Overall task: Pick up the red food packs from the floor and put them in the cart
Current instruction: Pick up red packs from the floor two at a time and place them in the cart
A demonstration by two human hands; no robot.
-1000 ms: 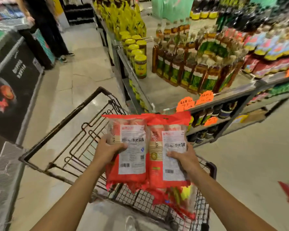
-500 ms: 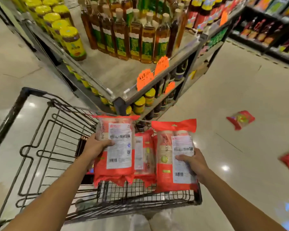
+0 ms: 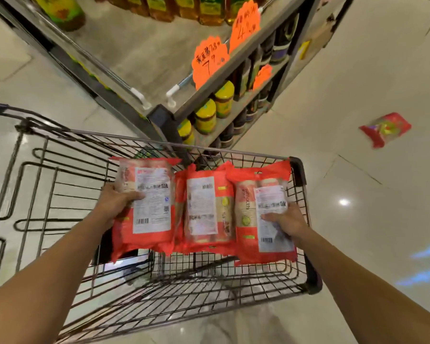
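Both arms reach over the cart (image 3: 299, 171), the hands above its basket. Left hand (image 3: 114, 202) grips a red food pack (image 3: 144, 202) by its left edge, thumb across the white back label, fingers behind it. Right hand (image 3: 287, 219) grips a second red pack (image 3: 248, 219) by its right edge, thumb on its label. Both packs are upright with labels facing the camera, inside the cart's rim at its far right end, above the wire bottom. A third red pack (image 3: 204, 207) stands between the two held ones, overlapped by them at its edges; cannot tell if it is held or leaning in the cart. Motion blur on the packs and wires.

A fourth red pack (image 3: 385, 127) lies flat on the floor (image 3: 358, 219), beyond the cart's right side and well apart from it.

A shelf unit (image 3: 164, 115) has its corner just beyond the cart's far rim. It carries yellow-lidded jars (image 3: 224, 98) on a lower level, orange price tags (image 3: 209, 60) on the edge and bottles (image 3: 209, 8) on top.
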